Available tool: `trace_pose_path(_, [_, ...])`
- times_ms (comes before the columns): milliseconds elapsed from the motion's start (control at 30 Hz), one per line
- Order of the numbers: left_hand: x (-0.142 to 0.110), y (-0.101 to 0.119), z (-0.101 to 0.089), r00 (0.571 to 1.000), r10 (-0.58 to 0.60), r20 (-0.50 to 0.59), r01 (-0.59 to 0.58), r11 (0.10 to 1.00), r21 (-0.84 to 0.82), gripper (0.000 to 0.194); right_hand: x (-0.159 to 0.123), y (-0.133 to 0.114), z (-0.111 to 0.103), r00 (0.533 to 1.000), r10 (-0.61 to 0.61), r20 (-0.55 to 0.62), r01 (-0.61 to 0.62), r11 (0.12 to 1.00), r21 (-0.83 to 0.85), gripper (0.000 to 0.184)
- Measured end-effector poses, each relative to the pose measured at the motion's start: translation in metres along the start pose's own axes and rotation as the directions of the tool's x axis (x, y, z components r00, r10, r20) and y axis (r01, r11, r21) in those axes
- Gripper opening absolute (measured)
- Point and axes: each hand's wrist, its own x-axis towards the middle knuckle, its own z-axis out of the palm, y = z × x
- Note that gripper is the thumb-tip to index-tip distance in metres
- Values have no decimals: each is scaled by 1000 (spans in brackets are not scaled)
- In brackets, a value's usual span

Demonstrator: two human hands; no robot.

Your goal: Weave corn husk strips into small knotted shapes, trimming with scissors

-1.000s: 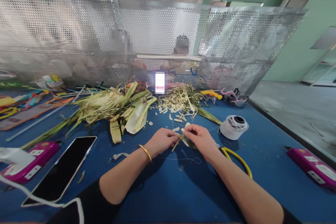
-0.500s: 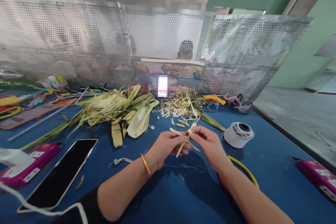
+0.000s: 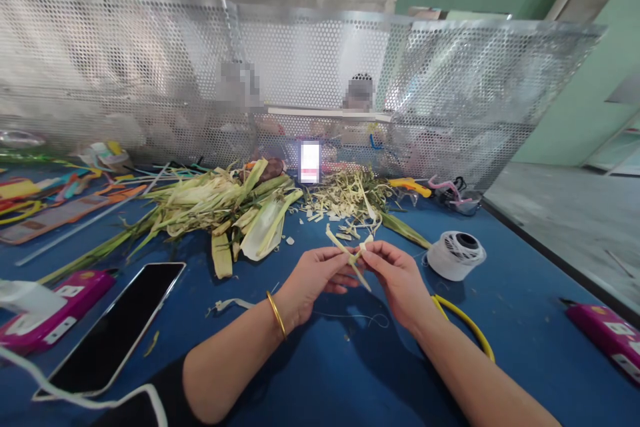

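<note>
Pinching narrow pale-green plant strips point(image 3: 359, 270), apparently crossed, our bare left hand point(image 3: 320, 273) and bare right hand point(image 3: 397, 271) sit close together

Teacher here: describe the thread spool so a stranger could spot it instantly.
On the blue table, find the person's right hand. Just right of it sits a spool of white thread with a dark core. Its round white body separates it from the yellow loop and long green leaf nearby.
</note>
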Motion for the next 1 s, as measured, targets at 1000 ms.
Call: trace_pose_path(1000, [1,2,-6,993,-36,111,31,998,50,29,-4,-13,-15,565,-634,527,680,-3,-733,17])
